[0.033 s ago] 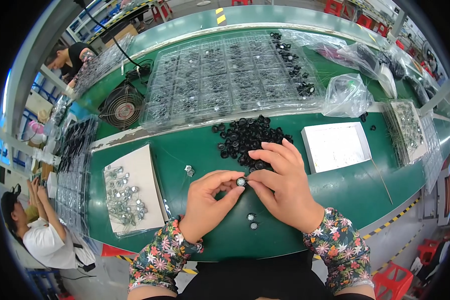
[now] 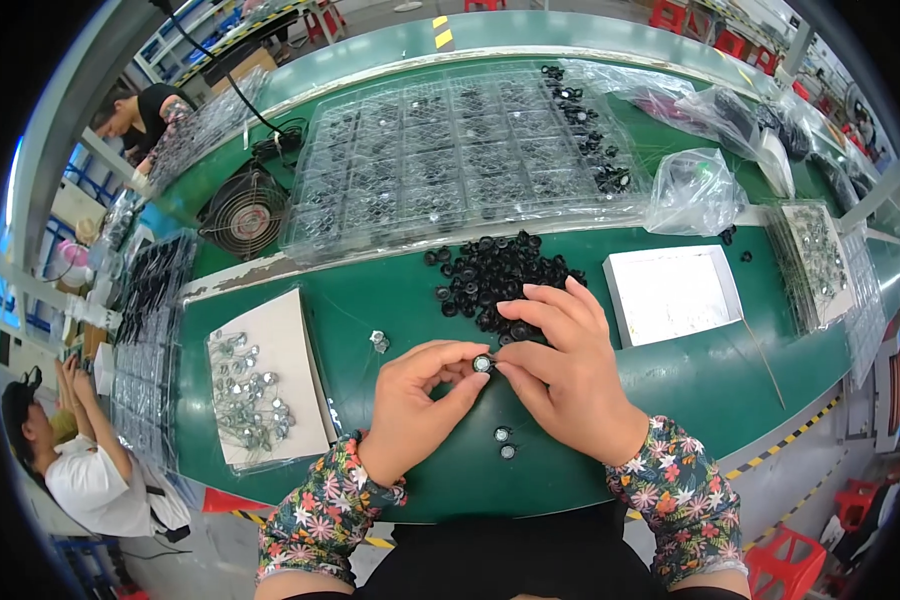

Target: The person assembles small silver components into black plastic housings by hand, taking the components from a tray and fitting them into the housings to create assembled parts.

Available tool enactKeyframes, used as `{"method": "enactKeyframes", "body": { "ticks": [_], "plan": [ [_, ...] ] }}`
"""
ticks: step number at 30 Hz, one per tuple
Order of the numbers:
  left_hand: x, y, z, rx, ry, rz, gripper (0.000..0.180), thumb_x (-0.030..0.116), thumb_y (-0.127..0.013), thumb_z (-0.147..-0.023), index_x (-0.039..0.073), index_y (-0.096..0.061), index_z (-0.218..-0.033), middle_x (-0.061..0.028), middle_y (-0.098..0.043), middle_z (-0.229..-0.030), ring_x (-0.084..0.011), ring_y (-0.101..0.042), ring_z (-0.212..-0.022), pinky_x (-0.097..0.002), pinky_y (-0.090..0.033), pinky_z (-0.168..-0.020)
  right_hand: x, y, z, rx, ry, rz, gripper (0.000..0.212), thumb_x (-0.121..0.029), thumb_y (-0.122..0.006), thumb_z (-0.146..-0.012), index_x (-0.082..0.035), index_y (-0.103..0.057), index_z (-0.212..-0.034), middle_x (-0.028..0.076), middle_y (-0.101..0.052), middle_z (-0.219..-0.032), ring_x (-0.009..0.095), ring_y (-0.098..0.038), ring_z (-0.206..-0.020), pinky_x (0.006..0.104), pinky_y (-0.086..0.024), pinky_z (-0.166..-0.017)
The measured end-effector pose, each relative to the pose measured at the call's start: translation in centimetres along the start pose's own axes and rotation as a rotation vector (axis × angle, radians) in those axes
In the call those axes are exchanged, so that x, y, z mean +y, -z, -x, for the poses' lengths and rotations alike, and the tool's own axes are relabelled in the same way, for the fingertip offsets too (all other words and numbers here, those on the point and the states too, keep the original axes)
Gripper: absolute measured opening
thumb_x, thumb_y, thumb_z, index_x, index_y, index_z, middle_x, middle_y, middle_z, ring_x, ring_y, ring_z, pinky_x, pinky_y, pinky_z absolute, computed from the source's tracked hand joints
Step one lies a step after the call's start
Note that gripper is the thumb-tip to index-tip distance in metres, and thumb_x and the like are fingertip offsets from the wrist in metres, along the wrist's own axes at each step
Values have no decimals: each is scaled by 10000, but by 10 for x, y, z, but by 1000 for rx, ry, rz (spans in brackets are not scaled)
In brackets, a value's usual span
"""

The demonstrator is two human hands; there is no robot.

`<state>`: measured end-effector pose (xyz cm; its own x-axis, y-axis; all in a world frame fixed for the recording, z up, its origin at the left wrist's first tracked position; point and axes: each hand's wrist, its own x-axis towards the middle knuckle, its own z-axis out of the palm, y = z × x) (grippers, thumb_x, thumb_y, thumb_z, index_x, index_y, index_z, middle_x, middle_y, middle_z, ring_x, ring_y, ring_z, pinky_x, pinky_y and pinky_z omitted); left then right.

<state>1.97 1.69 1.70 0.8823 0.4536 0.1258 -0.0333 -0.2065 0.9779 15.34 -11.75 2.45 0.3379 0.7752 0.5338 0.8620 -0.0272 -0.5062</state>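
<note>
Over the green worktop, my left hand (image 2: 413,408) pinches a small round part (image 2: 482,364) with a pale silvery face and a black rim between thumb and fingertips. The thumb and index finger of my right hand (image 2: 573,372) close on the same part from its right side, while its other fingers fan out above. Just below my hands lie two similar round parts (image 2: 501,435). A loose silvery part (image 2: 379,341) rests beyond my left hand. Beyond my right fingers spreads a heap of black ring-shaped caps (image 2: 505,275), partly hidden by that hand.
At left, a card (image 2: 305,385) bears several silvery parts with thin wires. A shallow white box (image 2: 675,295) stands at right, near a thin stick (image 2: 763,362). Behind are a clear compartment tray (image 2: 440,150), a fan (image 2: 247,218) and plastic bags (image 2: 692,192). Two people (image 2: 100,480) are at left.
</note>
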Motion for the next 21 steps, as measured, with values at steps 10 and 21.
{"method": "enactKeyframes", "body": {
  "ticks": [10,21],
  "plan": [
    [-5,7,-2,-21,123,329,263,-72,-604,-851,-30,-621,-1110,-88,-653,-977,-133,-651,-835,-240,-531,-761,-2,5,-1,-8,54,18,83,-101,-714,-717,-97,-662,-781,71,-597,-1169,307,-505,-1176,530,-283,-1068],
    [-7,16,-8,-132,200,575,281,-18,-568,-896,-28,-592,-1177,-106,-652,-1024,-158,-643,-900,-287,-525,-831,3,6,-4,-17,25,-47,42,-98,-684,-747,-98,-653,-775,72,-588,-1169,309,-507,-1166,525,-286,-1063]
  ]
}}
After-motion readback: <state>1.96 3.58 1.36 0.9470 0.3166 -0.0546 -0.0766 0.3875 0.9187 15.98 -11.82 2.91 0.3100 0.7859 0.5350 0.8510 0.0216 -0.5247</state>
